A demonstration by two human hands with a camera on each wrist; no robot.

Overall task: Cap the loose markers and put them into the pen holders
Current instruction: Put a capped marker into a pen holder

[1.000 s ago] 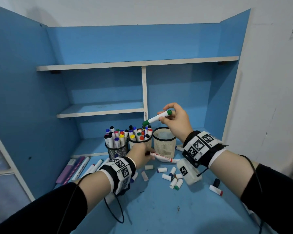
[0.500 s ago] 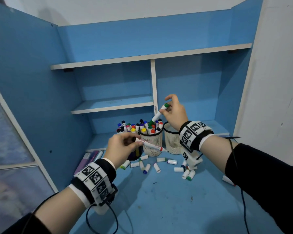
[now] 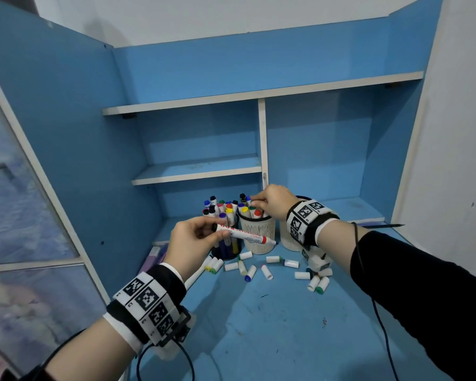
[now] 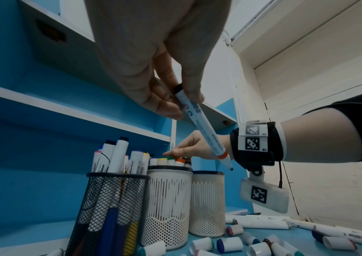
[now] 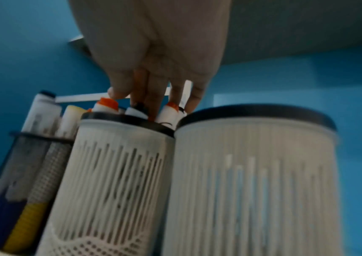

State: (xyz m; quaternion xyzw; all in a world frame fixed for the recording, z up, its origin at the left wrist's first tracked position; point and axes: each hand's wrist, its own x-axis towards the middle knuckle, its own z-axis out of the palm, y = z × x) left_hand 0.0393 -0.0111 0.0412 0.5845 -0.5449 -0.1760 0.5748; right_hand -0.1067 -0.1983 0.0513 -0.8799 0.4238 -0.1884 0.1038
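My left hand (image 3: 217, 232) (image 4: 180, 104) pinches the back end of an uncapped red marker (image 3: 243, 234) (image 4: 206, 131), held level in front of the holders with its bare tip pointing right. My right hand (image 3: 256, 202) (image 4: 168, 153) (image 5: 151, 104) reaches down over the middle white holder (image 3: 257, 236) (image 5: 114, 173). Its fingertips pinch the top of a green-capped marker (image 4: 169, 157) standing among the others there. A black mesh holder (image 3: 227, 250) (image 4: 110, 207) full of markers stands to the left. Another white holder (image 4: 206, 199) (image 5: 252, 181) stands on the right, its inside hidden.
Several loose caps (image 3: 272, 268) (image 4: 228, 244) lie scattered on the blue desk (image 3: 259, 325) in front of the holders. Loose markers (image 3: 197, 273) (image 4: 261, 223) lie beside them. Blue shelves and a white divider (image 3: 263, 144) rise behind, a white wall (image 3: 456, 160) at right.
My right hand has lowered the green-capped marker down into the middle white holder. My left hand has lifted the red marker slightly; the head view moved closer.
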